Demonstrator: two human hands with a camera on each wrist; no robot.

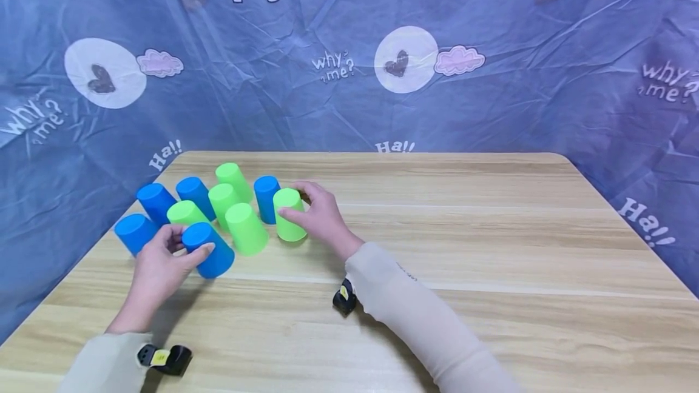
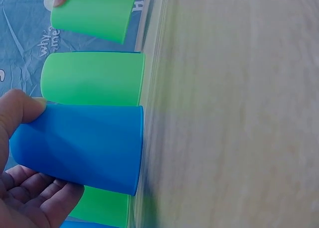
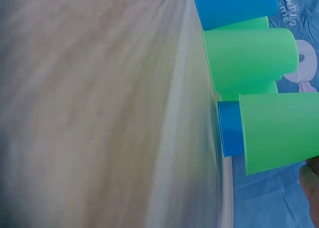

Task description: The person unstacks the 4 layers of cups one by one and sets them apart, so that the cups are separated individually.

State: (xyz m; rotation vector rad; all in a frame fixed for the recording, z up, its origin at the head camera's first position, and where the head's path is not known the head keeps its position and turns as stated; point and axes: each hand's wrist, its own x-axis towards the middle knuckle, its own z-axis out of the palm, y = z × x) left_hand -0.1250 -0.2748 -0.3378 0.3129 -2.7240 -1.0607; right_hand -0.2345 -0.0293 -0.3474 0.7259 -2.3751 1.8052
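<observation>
My left hand (image 1: 162,262) grips an upside-down blue cup (image 1: 214,255), thumb on one side and fingers on the other. In the left wrist view this blue cup (image 2: 79,146) stands with its wide rim close to the tabletop. At the right front of the cup group, my right hand (image 1: 322,216) holds an upside-down green cup (image 1: 290,223) between thumb and fingers. The right wrist view has that green cup (image 3: 281,131) raised, its rim higher than the blue cup (image 3: 231,128) behind it. Another green cup (image 1: 247,230) stands between the two held cups.
Several more upside-down cups stand behind: a blue cup (image 1: 134,233) at the far left, a green cup (image 1: 232,179) at the back, and a blue cup (image 1: 266,199) beside the right hand. The wooden table (image 1: 464,229) extends right; a blue printed cloth (image 1: 349,108) hangs behind.
</observation>
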